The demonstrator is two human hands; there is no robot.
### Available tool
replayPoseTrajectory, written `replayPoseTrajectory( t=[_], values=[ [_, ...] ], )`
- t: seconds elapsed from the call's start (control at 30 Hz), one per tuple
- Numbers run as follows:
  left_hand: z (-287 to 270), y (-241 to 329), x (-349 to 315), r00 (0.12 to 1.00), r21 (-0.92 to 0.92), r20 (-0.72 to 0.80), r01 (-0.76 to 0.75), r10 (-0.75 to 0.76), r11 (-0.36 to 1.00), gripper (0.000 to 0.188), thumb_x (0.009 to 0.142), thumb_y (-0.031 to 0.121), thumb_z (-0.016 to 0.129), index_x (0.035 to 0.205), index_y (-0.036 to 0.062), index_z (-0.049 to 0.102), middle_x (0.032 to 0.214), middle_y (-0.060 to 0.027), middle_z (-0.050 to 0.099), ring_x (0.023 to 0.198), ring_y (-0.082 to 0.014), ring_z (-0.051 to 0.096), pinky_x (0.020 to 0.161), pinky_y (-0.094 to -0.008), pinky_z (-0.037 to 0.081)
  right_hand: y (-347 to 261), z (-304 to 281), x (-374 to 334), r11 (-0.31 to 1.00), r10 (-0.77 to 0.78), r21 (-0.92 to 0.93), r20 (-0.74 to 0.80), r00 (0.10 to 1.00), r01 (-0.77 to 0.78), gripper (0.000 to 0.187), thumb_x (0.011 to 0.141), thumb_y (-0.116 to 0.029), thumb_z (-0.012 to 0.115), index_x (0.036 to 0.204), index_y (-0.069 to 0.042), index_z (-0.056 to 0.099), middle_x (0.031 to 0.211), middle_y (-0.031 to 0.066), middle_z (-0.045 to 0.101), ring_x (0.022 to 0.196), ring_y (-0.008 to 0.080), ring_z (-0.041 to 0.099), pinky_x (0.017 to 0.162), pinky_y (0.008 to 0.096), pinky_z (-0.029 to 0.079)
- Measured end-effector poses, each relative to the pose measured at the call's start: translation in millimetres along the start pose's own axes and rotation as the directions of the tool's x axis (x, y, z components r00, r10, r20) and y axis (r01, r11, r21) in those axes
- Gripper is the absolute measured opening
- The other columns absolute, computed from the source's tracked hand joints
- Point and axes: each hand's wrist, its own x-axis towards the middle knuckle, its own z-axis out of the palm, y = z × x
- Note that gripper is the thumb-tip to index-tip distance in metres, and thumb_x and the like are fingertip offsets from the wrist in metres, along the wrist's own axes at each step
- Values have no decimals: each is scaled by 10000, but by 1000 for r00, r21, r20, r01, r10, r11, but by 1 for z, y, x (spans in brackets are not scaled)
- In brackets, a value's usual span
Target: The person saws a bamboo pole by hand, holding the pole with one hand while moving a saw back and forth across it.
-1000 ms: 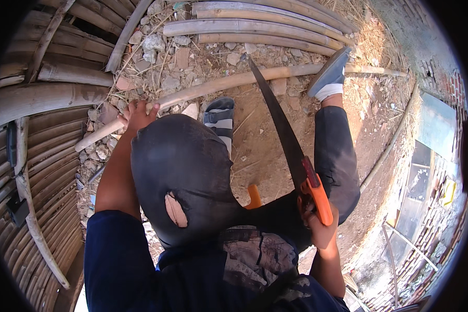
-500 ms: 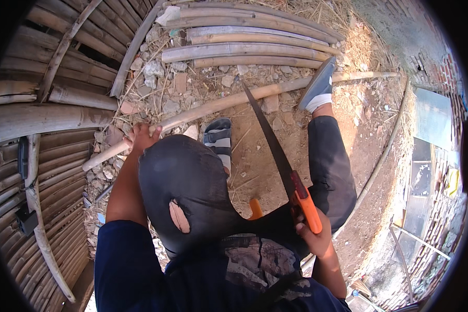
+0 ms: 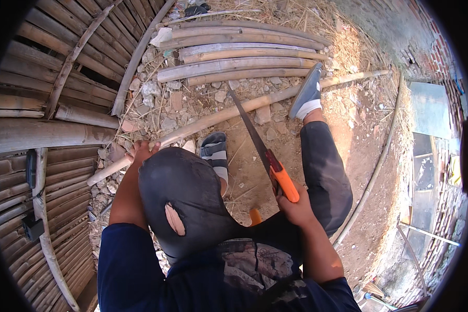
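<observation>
My left hand [image 3: 142, 151] wraps over the near left part of a long bamboo pole [image 3: 208, 120] lying aslant across the rubble. In my right hand [image 3: 295, 206] is a hand saw [image 3: 256, 136] with an orange and dark red handle. Its dark blade slants up and to the left. The tip appears over or just past the pole; whether the teeth touch it I cannot tell. My right shoe [image 3: 307, 93] is set over the pole farther right. My left foot, in a strapped sandal [image 3: 213, 145], stands on the near side of the pole.
Several cut bamboo lengths [image 3: 244, 65] lie side by side beyond the pole. A slatted bamboo wall [image 3: 41, 208] stands at left, a brick wall [image 3: 431, 47] at right. An orange object [image 3: 255, 216], partly hidden, is near my body. A thin pole [image 3: 374, 177] curves along the right.
My right hand has moved left and forward with the saw, and the blade has shifted left. My left hand stays on the bamboo pole. The whole view has shifted slightly.
</observation>
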Motion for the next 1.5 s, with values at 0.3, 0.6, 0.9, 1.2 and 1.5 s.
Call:
replayPoseTrajectory(
  t=[0.3,0.6,0.9,1.2,1.5],
  values=[
    [6,-3,-6,999,31,-36,17,-16,999,743,957,742,482,1451,192,562,1592,-150,377,1535,-439,219,1208,-721,-1,-7,-4,-20,996,75,42,-54,996,-73,78,815,3,614,863,-35,567,842,1,547,775,98,535,722,271,454],
    [-1,-10,4,1000,-9,13,1,-1,1000,726,956,725,502,1436,186,578,1608,-151,355,1541,-423,192,1194,-722,-29,-23,-18,-33,994,75,83,1,997,-75,87,805,-2,623,845,-42,556,848,20,574,683,79,530,597,237,423],
    [6,-14,5,999,-19,54,1,0,1000,780,934,757,512,1473,195,555,1626,-166,332,1557,-420,170,1203,-721,-26,-9,5,45,995,88,39,13,996,-89,59,843,-49,619,885,-45,577,791,3,564,642,74,526,578,240,429],
    [5,-10,2,1000,19,-15,-2,2,1000,806,936,786,468,1478,195,548,1623,-157,331,1552,-423,184,1209,-716,-23,-22,-21,-45,996,35,83,0,999,-35,67,831,-27,630,864,-44,574,795,0,556,715,86,533,667,264,450],
    [4,-13,2,999,20,40,13,-14,1000,782,949,763,472,1491,204,540,1627,-149,332,1557,-420,167,1209,-715,-24,-9,-9,6,997,77,-6,24,997,-76,72,820,-28,635,849,-49,573,757,-1,569,635,94,534,605,245,429]
  ],
)
